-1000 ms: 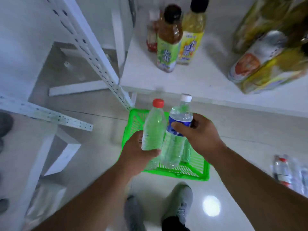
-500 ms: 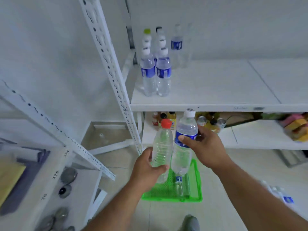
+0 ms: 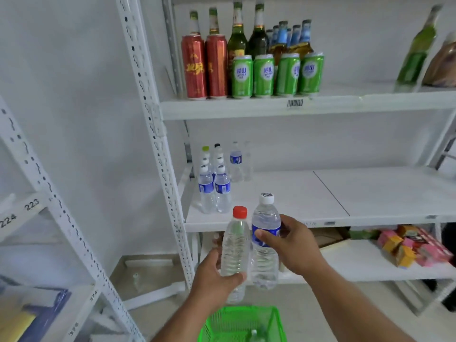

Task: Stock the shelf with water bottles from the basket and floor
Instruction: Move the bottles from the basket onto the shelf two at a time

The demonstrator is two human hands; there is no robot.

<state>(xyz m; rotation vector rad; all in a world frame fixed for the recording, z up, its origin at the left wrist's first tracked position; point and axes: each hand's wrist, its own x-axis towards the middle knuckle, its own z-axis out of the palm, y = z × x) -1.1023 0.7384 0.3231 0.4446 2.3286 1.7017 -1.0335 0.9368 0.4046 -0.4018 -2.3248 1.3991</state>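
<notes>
White metal shelving (image 3: 271,220) filled the wall ahead, its middle board at about the height of the raised hands. The left hand (image 3: 214,280) had its fingers curled round the lower body of a red-capped bottle (image 3: 235,245), held upright. The right hand (image 3: 293,248) gripped a white-capped bottle (image 3: 265,240) across its blue label, thumb in front, fingers wrapped behind. The two bottles stood side by side, touching or nearly so, just in front of the shelf's front edge.

Beyond the fingertips, at the left end of that middle board, a cluster of water bottles (image 3: 214,191) stood in rows close to the perforated upright post (image 3: 158,149); the board to the right of the right hand's knuckles lay bare. Above the hands, the upper board carried two red cans (image 3: 204,66), four green cans (image 3: 276,75) and dark glass beer bottles (image 3: 246,33) behind them. Below the right wrist, the lower board held a pile of pink and orange boxes (image 3: 414,248).

Directly beneath the left hand, a green basket (image 3: 222,324) sat on the floor with one more bottle (image 3: 255,335) inside it. Off beyond the left forearm, a second rack (image 3: 22,213) bore number tags.
</notes>
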